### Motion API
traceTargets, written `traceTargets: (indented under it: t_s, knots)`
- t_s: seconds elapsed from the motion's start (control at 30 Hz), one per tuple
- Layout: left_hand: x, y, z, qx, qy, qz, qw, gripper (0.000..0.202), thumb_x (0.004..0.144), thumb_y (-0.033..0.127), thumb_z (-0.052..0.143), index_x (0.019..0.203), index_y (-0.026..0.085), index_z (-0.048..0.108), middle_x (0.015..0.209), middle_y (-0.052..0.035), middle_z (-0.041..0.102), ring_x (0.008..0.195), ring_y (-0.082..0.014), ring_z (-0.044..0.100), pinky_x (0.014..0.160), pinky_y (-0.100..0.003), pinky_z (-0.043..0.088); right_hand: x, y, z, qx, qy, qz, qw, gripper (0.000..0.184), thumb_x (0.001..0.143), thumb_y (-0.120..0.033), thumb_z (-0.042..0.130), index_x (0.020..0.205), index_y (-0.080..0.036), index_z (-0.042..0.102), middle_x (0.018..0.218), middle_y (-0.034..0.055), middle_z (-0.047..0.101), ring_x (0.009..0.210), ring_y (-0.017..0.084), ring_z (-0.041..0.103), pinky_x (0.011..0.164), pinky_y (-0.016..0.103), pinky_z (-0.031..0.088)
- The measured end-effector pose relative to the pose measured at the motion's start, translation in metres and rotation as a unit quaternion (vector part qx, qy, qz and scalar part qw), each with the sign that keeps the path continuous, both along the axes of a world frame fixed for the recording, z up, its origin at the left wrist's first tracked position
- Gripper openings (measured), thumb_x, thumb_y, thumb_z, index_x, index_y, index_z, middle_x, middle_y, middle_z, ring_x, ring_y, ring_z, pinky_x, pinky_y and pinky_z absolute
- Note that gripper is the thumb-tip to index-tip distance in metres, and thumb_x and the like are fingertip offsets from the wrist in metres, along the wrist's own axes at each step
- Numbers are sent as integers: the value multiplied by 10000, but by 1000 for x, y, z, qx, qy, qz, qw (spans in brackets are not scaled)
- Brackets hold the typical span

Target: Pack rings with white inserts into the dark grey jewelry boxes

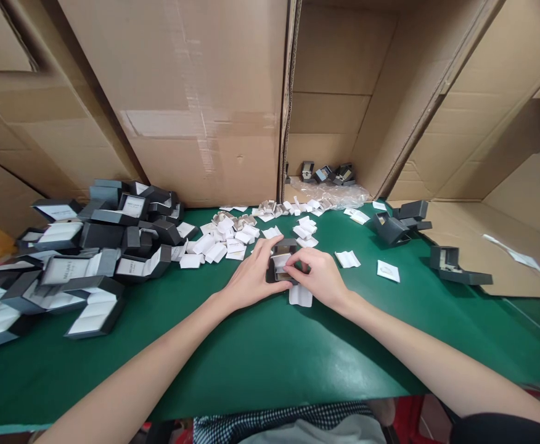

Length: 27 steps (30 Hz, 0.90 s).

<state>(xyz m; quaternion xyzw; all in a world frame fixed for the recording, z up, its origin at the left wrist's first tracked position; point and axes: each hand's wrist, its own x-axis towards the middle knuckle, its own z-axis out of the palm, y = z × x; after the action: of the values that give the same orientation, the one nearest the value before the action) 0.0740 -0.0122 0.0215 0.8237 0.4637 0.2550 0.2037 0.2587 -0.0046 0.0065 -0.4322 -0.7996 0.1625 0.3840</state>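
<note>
Smooth tabletop (344, 364) with soft sheen, cardboard cartons (205, 92), matt small boxes (103, 235), papery slips (388, 271), crinkled glossy plastic film (353, 196)

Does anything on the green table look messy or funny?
Yes: the dark hinged boxes on the left lie heaped at odd angles, with folded white pieces scattered beside them. It's untidy, but nothing looks clearly broken.

Left hand (250, 275) close beside right hand (320, 275)

green tabletop (344, 364), softly lit | cardboard box (205, 80) behind | open carton (339, 68) beside it
</note>
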Motion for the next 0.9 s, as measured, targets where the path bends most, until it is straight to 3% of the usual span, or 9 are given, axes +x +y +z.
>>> traceTargets:
  t_s: [0.1, 0.2, 0.33, 0.53, 0.73, 0.9]
  knots:
    - [0, 0, 0, 1, -3, 1, 1000, 800, 738, 426, 667, 1392, 301, 225, 1232, -92, 416, 810, -189, 516, 698, -341, 483, 1, 0, -1, 26, -20, 7, 999, 174, 843, -265, 562, 723, -192, 665, 806, 36, 646, 755, 157, 557, 659, 268, 418]
    - [0, 0, 0, -2, -2, 2, 1000, 790, 743, 415, 662, 1393, 299, 229, 1242, -95, 412, 836, -199, 520, 698, -338, 480, 1, 0, 1, 3, -16, 12, 1000, 222, 859, -262, 538, 704, -182, 675, 806, 34, 643, 690, 134, 546, 621, 260, 410]
    - [0, 0, 0, -2, -6, 4, 1000, 800, 740, 410, 665, 1400, 304, 225, 1233, -93, 415, 827, -195, 522, 693, -331, 476, 0, 0, 5, -47, 50, 25, 997, 225, 847, -263, 554, 677, -167, 665, 728, 19, 638, 569, 103, 503, 568, 247, 396]
    - [0, -1, 0, -6, -8, 2, 1000, 808, 749, 391, 655, 1412, 302, 200, 1224, -95, 417, 892, -219, 528, 682, -315, 471, 1, 2, 6, -77, 128, 12, 989, 256, 838, -299, 557, 631, -164, 621, 703, 30, 647, 646, 138, 564, 589, 248, 418]
    - [0, 0, 0, -10, -8, -2, 1000, 791, 755, 403, 652, 1402, 297, 210, 1235, -96, 409, 796, -182, 510, 693, -335, 479, 2, 3, -1, -5, 2, 33, 999, 257, 870, -269, 504, 685, -171, 653, 765, 32, 640, 611, 114, 536, 587, 249, 409]
    - [-1, 1, 0, -1, -24, -6, 1000, 760, 771, 403, 635, 1397, 298, 216, 1233, -97, 407, 793, -176, 505, 718, -346, 483, 1, 1, -2, 57, -79, 28, 995, 238, 890, -273, 483, 791, -186, 681, 894, 49, 625, 798, 150, 561, 661, 263, 422]
